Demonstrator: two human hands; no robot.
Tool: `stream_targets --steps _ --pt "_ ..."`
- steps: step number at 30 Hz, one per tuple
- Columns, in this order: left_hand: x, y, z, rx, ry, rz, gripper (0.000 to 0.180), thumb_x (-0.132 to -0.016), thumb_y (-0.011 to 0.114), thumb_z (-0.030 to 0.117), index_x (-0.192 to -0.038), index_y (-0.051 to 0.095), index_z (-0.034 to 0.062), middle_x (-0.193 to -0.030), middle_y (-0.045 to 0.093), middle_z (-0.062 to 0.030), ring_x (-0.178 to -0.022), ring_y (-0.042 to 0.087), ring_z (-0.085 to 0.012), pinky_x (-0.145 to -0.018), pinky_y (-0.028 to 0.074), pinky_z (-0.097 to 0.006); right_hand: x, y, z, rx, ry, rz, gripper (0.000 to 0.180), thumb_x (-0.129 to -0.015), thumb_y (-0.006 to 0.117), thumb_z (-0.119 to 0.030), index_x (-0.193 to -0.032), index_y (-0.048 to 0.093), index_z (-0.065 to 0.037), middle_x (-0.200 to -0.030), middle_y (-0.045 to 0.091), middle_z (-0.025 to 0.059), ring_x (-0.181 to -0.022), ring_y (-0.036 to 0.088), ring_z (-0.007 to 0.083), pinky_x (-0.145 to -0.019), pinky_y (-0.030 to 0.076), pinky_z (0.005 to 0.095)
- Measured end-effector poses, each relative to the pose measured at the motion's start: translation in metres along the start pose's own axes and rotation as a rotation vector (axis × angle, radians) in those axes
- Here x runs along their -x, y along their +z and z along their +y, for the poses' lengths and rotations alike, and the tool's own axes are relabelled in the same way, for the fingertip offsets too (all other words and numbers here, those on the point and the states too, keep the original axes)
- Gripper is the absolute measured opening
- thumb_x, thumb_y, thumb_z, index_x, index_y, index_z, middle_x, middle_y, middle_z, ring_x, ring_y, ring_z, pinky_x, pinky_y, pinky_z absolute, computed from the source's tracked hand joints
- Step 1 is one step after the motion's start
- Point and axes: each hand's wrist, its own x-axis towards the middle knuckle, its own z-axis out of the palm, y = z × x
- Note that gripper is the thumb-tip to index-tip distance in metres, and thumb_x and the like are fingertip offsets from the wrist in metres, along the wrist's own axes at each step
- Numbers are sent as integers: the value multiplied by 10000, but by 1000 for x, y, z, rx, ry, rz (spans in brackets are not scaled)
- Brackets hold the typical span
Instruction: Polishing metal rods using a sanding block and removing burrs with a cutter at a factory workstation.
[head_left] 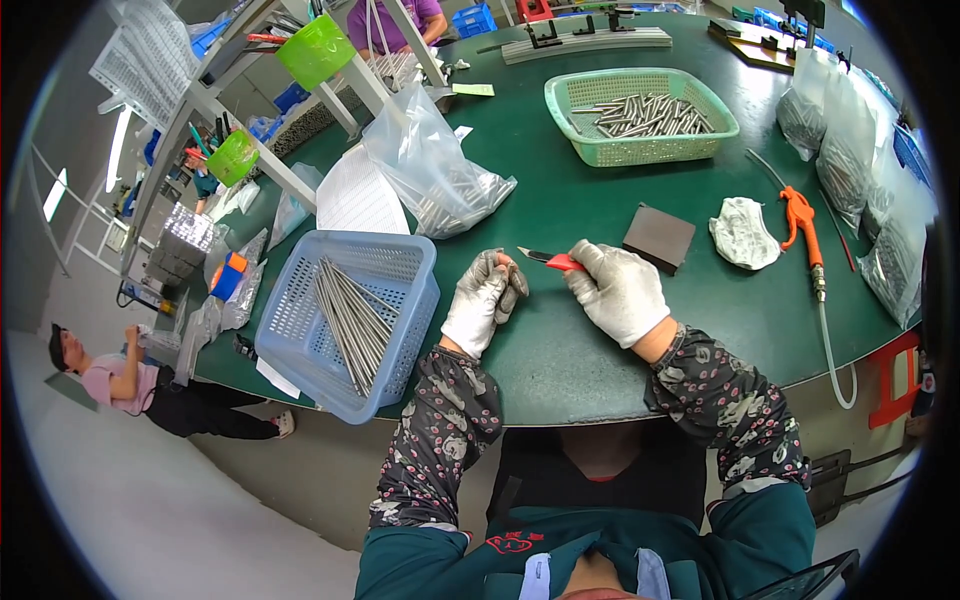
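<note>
My right hand [622, 292], in a white glove, grips a knife [562, 262] with a red handle. Its short pointed blade is aimed left toward my other hand. My left hand [483, 302], gloved too with bare skin showing at the fingertips, is closed with the fingers curled together; whatever it may hold is hidden or too small to name. A small gap separates the blade tip from it. Just left of that hand stands a blue plastic basket [424, 300] with long thin metal rods [352, 325] inside. A dark brown block [659, 238] lies beyond my right hand.
A green basket [640, 152] of short metal pins stands farther back. Right of the block lie a crumpled white cloth [744, 233] and an orange air gun [798, 215] with a hose. Filled plastic bags [845, 160] line the right edge; another bag [425, 165] sits behind the blue basket.
</note>
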Motion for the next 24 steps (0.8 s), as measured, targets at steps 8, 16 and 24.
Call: stream_targets --steps 8,16,24 --pt "-1 -2 0 -43 1 1 155 -841 526 228 -911 458 107 -717 515 -41 -445 314 -38 -372 203 -158 1 1 1 -54 27 -82 156 -758 540 -226 -784 538 -73 -632 549 101 -616 551 283 -539 430 383" --pt "0 -3 -1 -36 18 -33 104 -864 485 197 -896 450 105 -723 536 -32 -460 329 -34 -377 221 -154 1 1 0 -53 21 -124 166 -768 531 -235 -782 537 -70 -628 549 104 -611 551 285 -539 429 386" --pt "0 -2 -2 -21 40 -49 128 -863 486 210 -909 457 94 -739 545 -47 -470 342 -38 -381 239 -157 1 1 0 -46 21 -119 171 -771 526 -239 -783 537 -69 -631 552 107 -616 554 286 -544 431 386"
